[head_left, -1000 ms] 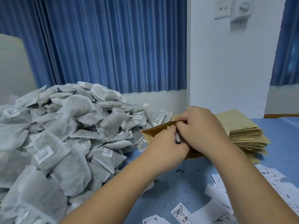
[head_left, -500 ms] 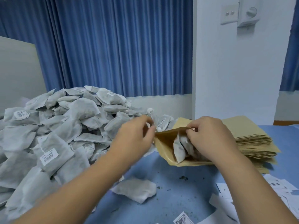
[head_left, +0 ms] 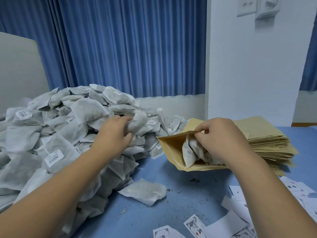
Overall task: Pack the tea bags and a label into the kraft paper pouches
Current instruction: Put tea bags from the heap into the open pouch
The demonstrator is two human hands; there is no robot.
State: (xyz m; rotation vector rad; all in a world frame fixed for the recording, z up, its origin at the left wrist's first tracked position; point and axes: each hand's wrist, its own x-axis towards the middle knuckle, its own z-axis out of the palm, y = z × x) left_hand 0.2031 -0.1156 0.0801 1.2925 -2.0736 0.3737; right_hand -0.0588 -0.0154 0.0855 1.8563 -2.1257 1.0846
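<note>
Grey-white tea bags (head_left: 56, 138) heap across the left of the frame on the blue counter (head_left: 180, 194), the kraft stack (head_left: 267, 140) sits at right, and between them the open pouch (head_left: 171, 150) holds a few bags in its mouth. Our left grip (head_left: 115, 134) is curled round one bag (head_left: 139, 121) on the heap, while our right grip (head_left: 221, 140) pinches the pouch's upper lip. We should hold that mouth wide, slide the bag in flat beside the others, and only then fetch a label (head_left: 195, 225) from the lower right.

Soft even light, bluish, wide-angle edge distortion
</note>
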